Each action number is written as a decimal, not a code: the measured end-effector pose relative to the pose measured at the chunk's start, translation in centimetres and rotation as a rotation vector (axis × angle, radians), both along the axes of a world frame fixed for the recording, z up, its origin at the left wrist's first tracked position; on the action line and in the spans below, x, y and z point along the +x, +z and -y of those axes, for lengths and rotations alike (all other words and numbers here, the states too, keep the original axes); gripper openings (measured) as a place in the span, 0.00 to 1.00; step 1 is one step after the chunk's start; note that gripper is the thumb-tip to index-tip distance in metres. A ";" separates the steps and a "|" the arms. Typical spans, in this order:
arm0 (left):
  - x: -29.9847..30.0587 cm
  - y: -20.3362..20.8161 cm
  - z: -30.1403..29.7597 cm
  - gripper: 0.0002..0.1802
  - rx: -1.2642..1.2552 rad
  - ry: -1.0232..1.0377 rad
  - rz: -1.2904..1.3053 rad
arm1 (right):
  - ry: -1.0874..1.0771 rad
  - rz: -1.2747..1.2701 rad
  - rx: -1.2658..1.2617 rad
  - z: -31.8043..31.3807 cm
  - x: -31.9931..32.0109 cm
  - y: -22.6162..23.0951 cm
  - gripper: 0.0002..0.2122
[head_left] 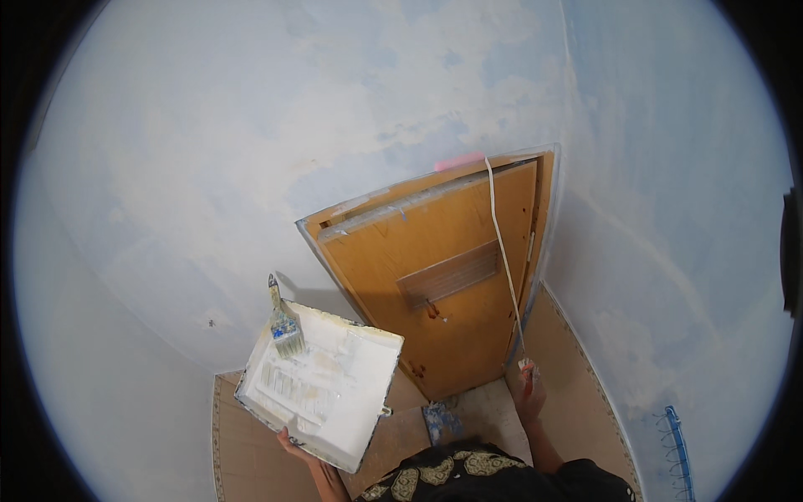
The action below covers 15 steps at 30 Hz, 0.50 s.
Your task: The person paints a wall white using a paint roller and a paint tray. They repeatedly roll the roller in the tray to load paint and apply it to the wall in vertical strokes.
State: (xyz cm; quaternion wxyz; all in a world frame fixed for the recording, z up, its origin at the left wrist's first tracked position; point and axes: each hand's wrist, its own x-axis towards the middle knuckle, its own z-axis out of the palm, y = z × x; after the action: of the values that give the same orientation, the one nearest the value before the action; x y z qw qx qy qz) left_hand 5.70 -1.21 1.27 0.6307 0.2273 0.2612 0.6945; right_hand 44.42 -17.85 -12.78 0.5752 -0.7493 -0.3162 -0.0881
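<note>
My left hand (293, 445) grips the lower left edge of a white paint tray (355, 397), its fingers wrapped round the rim. White paint coats the tray. A paint-stained brush (287, 335) rests in it, its handle sticking up past the far left corner. In my closed right hand (529, 397) is the grip of a paint roller with a long thin white shaft (503, 247). The pink roller sleeve (459, 162) appears at the top of the wooden door frame; whether it touches the frame or the wall, I cannot tell.
Beyond the tray is a wooden door (456, 335) with a louvred vent (447, 274). Patchy blue-white walls (251, 125) surround it, above brown tiles (251, 456). A blue hook rack (679, 452) hangs at the right. Something blue and paint-splattered (442, 422) lies on the floor.
</note>
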 end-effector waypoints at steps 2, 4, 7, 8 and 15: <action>1.9 1.1 -0.3 0.43 0.010 -0.011 0.035 | 0.066 -0.080 0.077 -1.7 2.1 2.7 0.10; 2.3 0.4 -1.3 0.44 0.023 0.066 -0.013 | 0.088 -0.093 0.119 -3.0 3.3 4.0 0.09; -0.3 -2.2 -0.8 0.43 0.002 0.023 -0.004 | 0.071 -0.055 0.139 -3.6 3.6 3.5 0.08; -0.9 -2.5 -0.3 0.43 -0.012 -0.012 0.010 | 0.095 -0.068 0.146 -2.9 2.6 2.9 0.09; -0.3 0.7 3.1 0.42 -0.115 0.119 0.044 | 0.073 -0.072 -0.060 -7.2 1.6 14.1 0.22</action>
State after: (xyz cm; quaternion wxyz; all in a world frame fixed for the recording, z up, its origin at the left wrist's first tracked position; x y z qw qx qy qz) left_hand 5.39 -4.28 1.96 0.6058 0.1597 0.2999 0.7194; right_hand 46.06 -10.69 1.33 0.5663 -0.7568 -0.3250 -0.0304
